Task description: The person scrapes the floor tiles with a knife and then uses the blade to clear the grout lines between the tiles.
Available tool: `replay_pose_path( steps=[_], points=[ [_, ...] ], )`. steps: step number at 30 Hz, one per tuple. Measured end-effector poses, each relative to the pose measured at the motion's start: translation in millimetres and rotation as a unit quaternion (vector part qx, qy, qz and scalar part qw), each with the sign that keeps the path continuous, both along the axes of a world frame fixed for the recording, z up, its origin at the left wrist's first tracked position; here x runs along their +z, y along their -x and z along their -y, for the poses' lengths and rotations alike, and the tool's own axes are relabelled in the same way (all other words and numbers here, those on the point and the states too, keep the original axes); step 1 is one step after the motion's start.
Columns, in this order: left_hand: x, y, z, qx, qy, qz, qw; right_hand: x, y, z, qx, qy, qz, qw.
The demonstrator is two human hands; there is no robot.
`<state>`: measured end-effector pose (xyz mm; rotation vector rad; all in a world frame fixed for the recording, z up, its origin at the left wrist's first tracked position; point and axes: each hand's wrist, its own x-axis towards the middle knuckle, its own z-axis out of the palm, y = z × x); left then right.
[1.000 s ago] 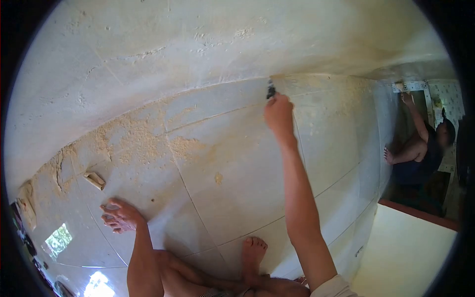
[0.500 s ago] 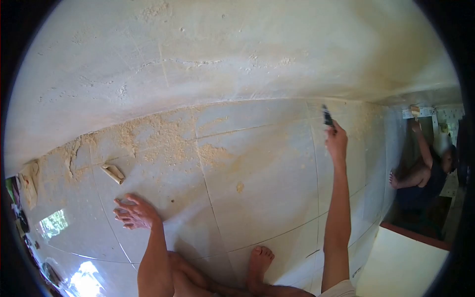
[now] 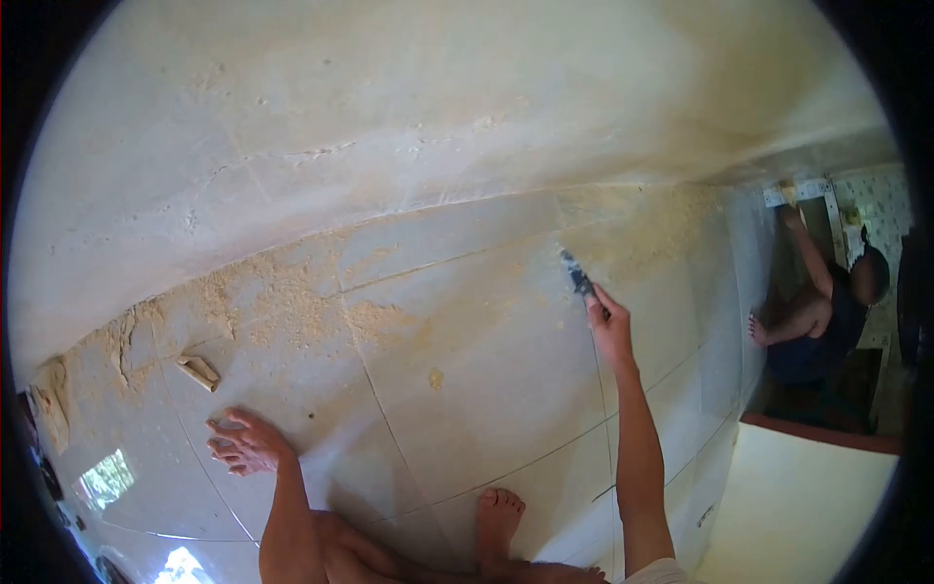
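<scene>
My right hand [image 3: 611,329] is wrapped round the dark handle of a scraper [image 3: 577,273]. Its narrow blade points up and left, over the floor tiles a short way from the foot of the wall [image 3: 467,107]. At lower left, my left hand [image 3: 250,443] holds nothing, its fingers spread over the tiled floor [image 3: 486,389]. A curled, pale brown scrap [image 3: 198,372] lies just beyond its fingertips. Yellowish flakes and dust [image 3: 292,307] are strewn along the base of the wall.
The wall surface is pitted and cracked. My bare foot [image 3: 498,521] is on the tiles between my arms. Another person [image 3: 812,321] crouches at far right, one arm raised to the wall. A pale panel with a red-brown edge [image 3: 803,496] stands at lower right.
My right hand has moved left and down with the scraper, farther from the wall's base. My left hand stays spread over the tiles. The view has shifted slightly.
</scene>
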<state>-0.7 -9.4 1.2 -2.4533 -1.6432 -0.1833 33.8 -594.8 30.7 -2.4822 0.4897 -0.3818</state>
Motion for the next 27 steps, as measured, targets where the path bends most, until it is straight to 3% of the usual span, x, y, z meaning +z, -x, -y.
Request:
replay_pose_path(
  steps=[2,4,5,7,8,11,14,15,19,22,23,26,27],
  points=[
    [-3,1,-3,0.008,0.006,0.01,1.0,6,-3,15,-0.068,-0.038,-0.043,0.996],
    [-4,1,-6,0.007,-0.003,0.007,1.0,8,-4,31,-0.157,-0.265,-0.058,0.95],
    [-4,0,-6,0.014,-0.004,-0.001,1.0,17,-6,20,-0.155,-0.267,-0.056,0.95],
    [-3,-2,-6,0.017,0.0,0.007,1.0,37,-6,-6,-0.019,-0.276,-0.142,0.95],
    [-2,-1,-4,0.015,0.005,0.01,1.0,33,-2,-3,-0.017,-0.274,-0.144,0.951],
    [2,-2,-1,0.016,0.015,0.01,1.0,19,8,6,-0.146,-0.307,-0.065,0.938],
    [1,-3,-3,0.02,0.016,0.004,1.0,-9,18,-6,-0.099,-0.343,-0.026,0.934],
    [1,-4,-3,0.021,0.016,0.006,1.0,-7,27,-10,-0.064,-0.36,-0.094,0.926],
    [-2,-1,-1,0.02,0.015,0.0,1.0,-1,27,16,-0.08,-0.262,-0.033,0.961],
    [1,-3,-4,0.018,0.009,-0.002,1.0,3,24,2,-0.108,-0.25,-0.027,0.962],
    [1,-3,-2,0.022,0.012,0.003,1.0,0,27,-2,-0.038,-0.184,-0.056,0.981],
    [3,-2,0,0.015,0.019,0.001,1.0,24,24,-37,0.021,-0.214,-0.133,0.967],
    [0,3,-1,0.015,0.018,-0.004,1.0,13,22,-24,-0.012,-0.151,-0.086,0.985]
  ],
)
